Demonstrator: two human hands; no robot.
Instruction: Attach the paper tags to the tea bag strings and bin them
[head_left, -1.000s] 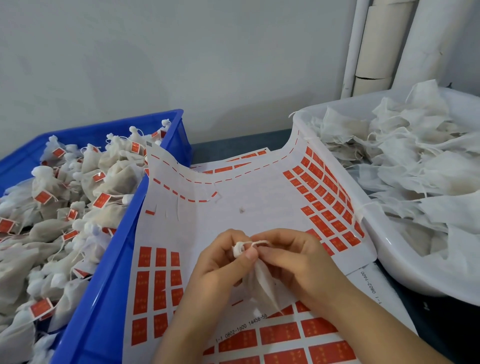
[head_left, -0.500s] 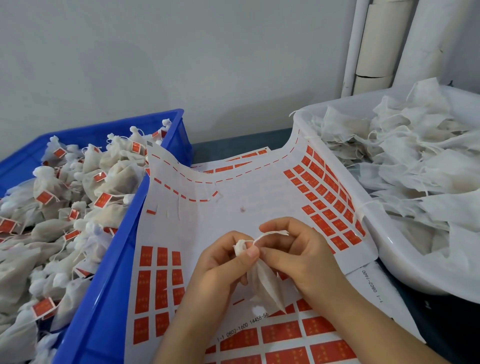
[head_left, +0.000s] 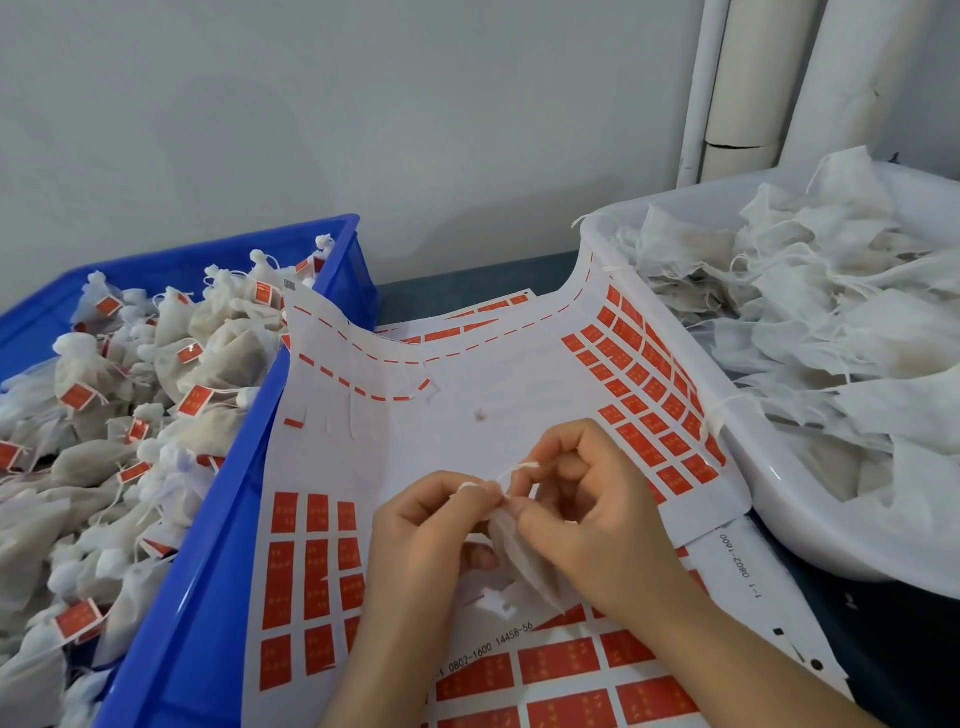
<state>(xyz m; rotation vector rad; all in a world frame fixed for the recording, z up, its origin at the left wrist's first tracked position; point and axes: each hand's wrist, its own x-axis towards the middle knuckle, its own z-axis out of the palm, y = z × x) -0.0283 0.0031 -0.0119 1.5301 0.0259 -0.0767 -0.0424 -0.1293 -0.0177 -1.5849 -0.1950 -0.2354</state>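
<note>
Left grip (head_left: 426, 525) pinching tea bag (head_left: 524, 564) neck, right grip (head_left: 597, 514) pinching its string (head_left: 519, 466); bag hangs between both grips over red tag sheet (head_left: 441, 431). Tagged bags (head_left: 218, 358) in blue bin (head_left: 223, 493) left, untagged bags (head_left: 831, 332) in white tub (head_left: 810, 525) right. Sheet curls up against both containers.

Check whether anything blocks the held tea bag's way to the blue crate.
Nothing visible does. The left hand and right hand pinch the white mesh tea bag over the white sheet of red tags; the open blue plastic crate sits just left, only the sheet's edge curling against its wall.
</note>
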